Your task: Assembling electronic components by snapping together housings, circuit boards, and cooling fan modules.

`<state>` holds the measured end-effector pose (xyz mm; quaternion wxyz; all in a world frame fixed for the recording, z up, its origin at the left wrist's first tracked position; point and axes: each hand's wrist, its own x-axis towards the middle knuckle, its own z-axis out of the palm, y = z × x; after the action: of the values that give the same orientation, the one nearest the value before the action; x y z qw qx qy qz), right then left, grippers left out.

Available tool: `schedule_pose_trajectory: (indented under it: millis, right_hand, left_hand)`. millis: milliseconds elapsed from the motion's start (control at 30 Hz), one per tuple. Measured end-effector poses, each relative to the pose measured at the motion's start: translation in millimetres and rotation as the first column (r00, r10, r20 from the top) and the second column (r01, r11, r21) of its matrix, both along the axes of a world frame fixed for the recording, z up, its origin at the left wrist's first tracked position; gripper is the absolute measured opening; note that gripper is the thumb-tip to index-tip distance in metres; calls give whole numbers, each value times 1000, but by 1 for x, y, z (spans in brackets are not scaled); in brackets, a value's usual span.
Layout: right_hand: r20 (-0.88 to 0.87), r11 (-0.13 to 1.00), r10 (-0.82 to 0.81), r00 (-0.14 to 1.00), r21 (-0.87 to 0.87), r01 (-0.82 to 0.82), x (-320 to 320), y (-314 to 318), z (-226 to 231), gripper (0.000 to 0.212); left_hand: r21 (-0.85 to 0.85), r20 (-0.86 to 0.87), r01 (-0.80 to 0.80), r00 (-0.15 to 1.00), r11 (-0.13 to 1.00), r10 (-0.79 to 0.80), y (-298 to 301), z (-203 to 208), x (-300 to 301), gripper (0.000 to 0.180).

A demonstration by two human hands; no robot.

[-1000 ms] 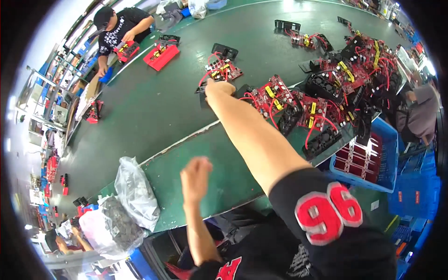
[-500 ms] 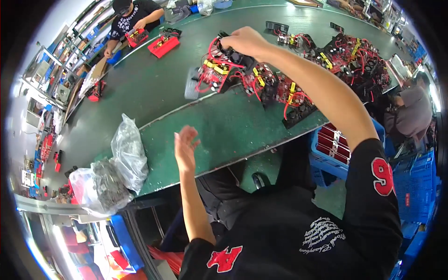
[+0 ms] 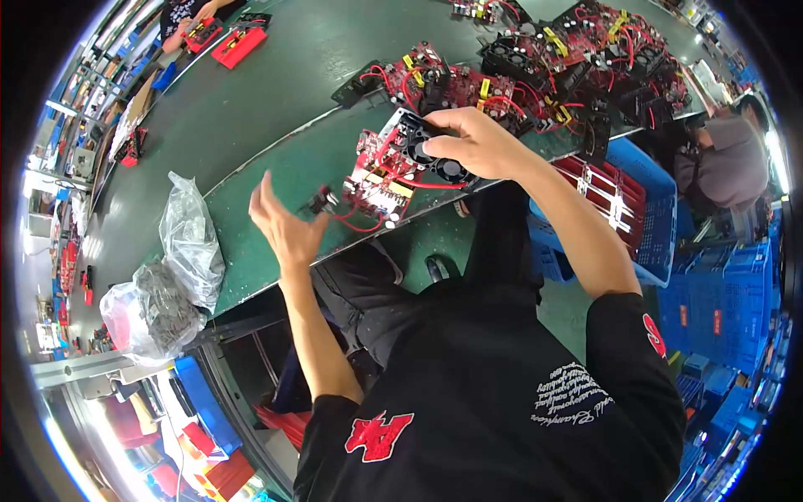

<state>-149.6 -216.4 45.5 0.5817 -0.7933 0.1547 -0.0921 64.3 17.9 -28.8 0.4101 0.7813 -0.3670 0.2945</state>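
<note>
My right hand (image 3: 481,144) grips a red circuit board assembly (image 3: 375,186) by its black twin-fan end, fingers and thumb around the fans (image 3: 431,157). The assembly is tilted near the front edge of the green workbench (image 3: 259,180), with red wires and yellow parts on it. A small black end piece (image 3: 321,201) trails off its left side on wires. My left hand (image 3: 286,234) is beside that piece, fingers spread and holding nothing; whether its thumb touches the piece I cannot tell.
A heap of similar red boards (image 3: 569,52) with fans covers the back right. Clear plastic bags (image 3: 191,247) lie at the left. A blue crate (image 3: 640,180) with dark red parts stands below the bench. Across the bench a co-worker's hands (image 3: 188,25) handle a red casing (image 3: 202,35).
My right hand has brought the fan-end board from the heap toward me, over the near bench edge. My left hand has moved left and nearer, fingers spread. The whole view has shifted.
</note>
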Motion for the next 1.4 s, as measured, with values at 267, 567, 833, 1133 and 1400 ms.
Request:
schedule_pose_trajectory:
  millis: [267,567,833,1133,1400]
  right_hand:
    - [46,732,-537,843,522,438,-19,56,-82,26]
    - [94,478,-784,614,722,500,-1,117,-104,49]
    - [1,483,-743,669,692,536,8,146,-115,68]
    - [318,414,-570,758,908,-70,-171,116,-135,89]
    - [103,79,-988,117,977,-196,-409,120,-214,55]
  left_hand:
    - [686,-513,425,858,590,-23,-23,48,-16,48]
    - [314,-366,633,768,708,-525,-68,19,-49,42]
    - [384,-759,782,570,490,-315,-60,-6,-1,57]
    - [173,-841,870,374,462,-390,-80,73,-208,33]
    - [87,-903,994,52,-63,-427,-282,-81,-319,31]
